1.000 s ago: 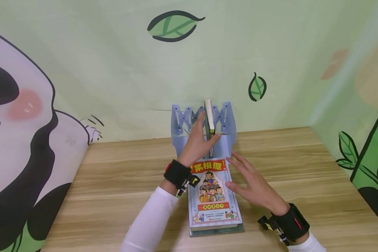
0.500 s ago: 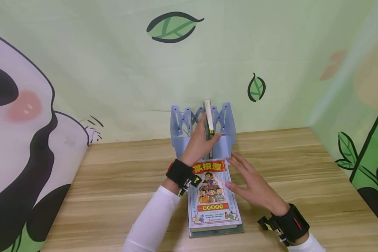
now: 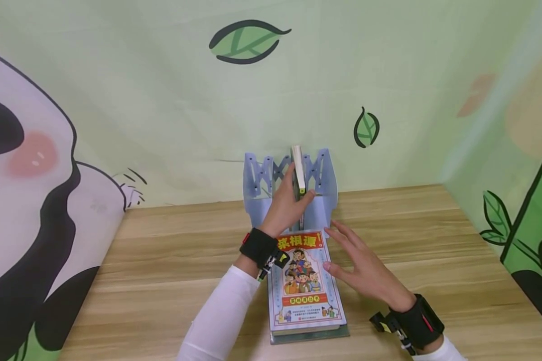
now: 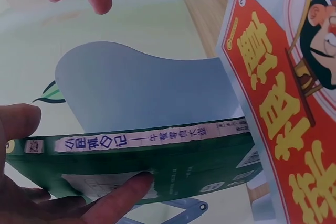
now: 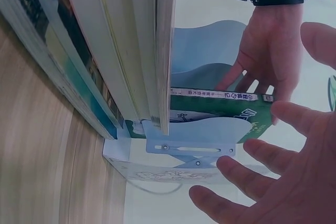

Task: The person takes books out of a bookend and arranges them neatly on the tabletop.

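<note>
A green-covered book (image 4: 173, 179) stands upright in a pale blue expanding book rack (image 3: 327, 173) at the back. My left hand (image 3: 283, 206) holds this book, with the thumb near one end of its spine and fingers against its cover. In front of the rack lies a stack of books, topped by one with a red title band and cartoon figures (image 3: 303, 281). Beside that stack's right edge, my right hand (image 3: 370, 268) is spread and holds nothing. The right wrist view shows its fingers extended, apart from the green book.
The wooden table (image 3: 176, 260) extends to both sides of the stack. Behind it hangs a pale green backdrop (image 3: 162, 100) with a panda and leaves. Several books lie under the top one, their page edges (image 5: 142, 40) showing in the right wrist view.
The head view has tilted slightly, so everything sits a little lower in it. Both hands, the green book and the stack keep practically the same places.
</note>
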The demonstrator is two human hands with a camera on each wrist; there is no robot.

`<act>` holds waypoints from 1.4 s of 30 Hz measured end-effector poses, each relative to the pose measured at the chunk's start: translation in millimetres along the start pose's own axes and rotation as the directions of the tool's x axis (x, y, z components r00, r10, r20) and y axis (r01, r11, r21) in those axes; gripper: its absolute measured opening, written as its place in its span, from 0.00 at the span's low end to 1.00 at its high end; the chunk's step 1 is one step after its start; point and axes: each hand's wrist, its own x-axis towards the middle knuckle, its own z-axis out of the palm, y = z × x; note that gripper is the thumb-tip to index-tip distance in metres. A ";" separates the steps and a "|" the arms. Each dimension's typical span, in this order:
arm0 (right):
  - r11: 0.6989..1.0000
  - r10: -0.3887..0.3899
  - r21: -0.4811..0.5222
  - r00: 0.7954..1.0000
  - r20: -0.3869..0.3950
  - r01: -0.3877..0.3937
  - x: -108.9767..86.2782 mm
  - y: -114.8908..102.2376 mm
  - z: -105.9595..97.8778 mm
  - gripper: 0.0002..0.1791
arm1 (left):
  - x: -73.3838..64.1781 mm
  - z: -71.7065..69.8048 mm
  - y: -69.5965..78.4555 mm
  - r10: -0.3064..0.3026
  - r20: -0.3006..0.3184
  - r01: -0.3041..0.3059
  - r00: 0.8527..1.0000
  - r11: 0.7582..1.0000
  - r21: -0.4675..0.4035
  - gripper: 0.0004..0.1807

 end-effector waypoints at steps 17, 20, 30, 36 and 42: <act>1.000 0.012 -0.013 1.000 -0.001 -0.012 -2.0 2.3 0.2 0.40 | 0.5 11.6 -6.1 -0.009 -0.012 0.008 1.000 1.000 -0.017 0.43; 1.000 0.011 -0.021 1.000 -0.007 -0.011 -2.5 2.8 0.0 0.40 | 0.9 12.9 -5.5 -0.012 -0.027 0.012 1.000 1.000 -0.003 0.44; 1.000 0.012 -0.022 1.000 -0.005 -0.012 -1.9 3.2 0.2 0.40 | 0.0 13.8 -6.0 -0.022 -0.025 0.021 0.999 1.000 -0.010 0.49; 1.000 0.004 -0.020 1.000 0.004 -0.004 -1.4 5.0 0.8 0.40 | 0.6 15.3 -9.1 -0.008 -0.036 0.008 0.999 1.000 0.002 0.48; 1.000 0.005 -0.022 1.000 0.015 -0.005 -1.1 4.5 0.0 0.40 | 0.8 17.0 -10.2 -0.001 -0.040 0.001 0.999 1.000 -0.007 0.47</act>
